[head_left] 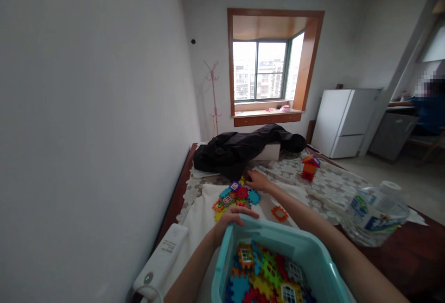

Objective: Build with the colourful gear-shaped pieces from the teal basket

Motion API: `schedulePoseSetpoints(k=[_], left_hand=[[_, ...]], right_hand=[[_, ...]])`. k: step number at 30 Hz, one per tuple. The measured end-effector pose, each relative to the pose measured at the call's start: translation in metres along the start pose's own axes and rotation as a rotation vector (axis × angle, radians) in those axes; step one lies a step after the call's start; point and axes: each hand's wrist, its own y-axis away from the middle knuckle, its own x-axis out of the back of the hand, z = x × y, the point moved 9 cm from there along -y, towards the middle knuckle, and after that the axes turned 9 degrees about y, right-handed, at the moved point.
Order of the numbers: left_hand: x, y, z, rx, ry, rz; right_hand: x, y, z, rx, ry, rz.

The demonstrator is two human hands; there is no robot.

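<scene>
My left hand (231, 222) grips the far left rim of a teal plastic bin (278, 226), its fingers bent over the edge. Inside the bin lie several colourful interlocking building pieces (264, 284), some with white window inserts. Beyond the rim, a pile of similar pieces (242, 193) sits on a white cloth. My right hand (257, 181) reaches across to the far right side of that pile, fingers curved and apart beside a yellow piece (242, 181); whether it touches the piece is unclear. An orange square frame piece (280, 213) lies apart, below my right forearm.
A small orange block house (309, 167) stands on the lace tablecloth. A large clear plastic bottle (375, 215) is at the right. Black fabric (236, 148) covers the table's far end. A white power strip (162, 259) lies along the left wall. A person in blue (429, 110) is at far right.
</scene>
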Motion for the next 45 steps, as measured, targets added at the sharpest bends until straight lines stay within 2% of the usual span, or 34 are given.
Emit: schedulePoseSetpoints(k=[4,10,13,20,25,30,41,45], left_hand=[[0.001,-0.001,-0.001,0.018,0.004,-0.009],[0.003,-0.003,-0.002,0.015,0.003,-0.017],[0.004,-0.003,-0.003,0.012,0.001,-0.012],[0.006,-0.003,-0.004,0.002,-0.012,-0.014],[0.008,-0.003,-0.004,-0.013,-0.015,-0.011],[0.007,-0.003,-0.002,-0.022,-0.031,-0.019],[0.005,-0.001,-0.001,-0.014,-0.050,-0.011],[0.005,0.000,0.000,-0.018,-0.063,-0.014]], right_hand=[[-0.001,0.003,-0.002,-0.021,-0.019,-0.012],[0.002,-0.006,-0.019,0.097,0.022,-0.073],[0.002,-0.011,-0.029,0.104,0.037,-0.093],[0.007,-0.005,-0.038,0.084,0.066,-0.041],[0.008,-0.005,-0.043,0.150,0.155,-0.058],[0.008,-0.008,-0.043,0.164,0.170,-0.072],[0.014,-0.008,-0.038,0.094,0.137,-0.032],[0.021,-0.006,-0.026,0.057,0.104,0.017]])
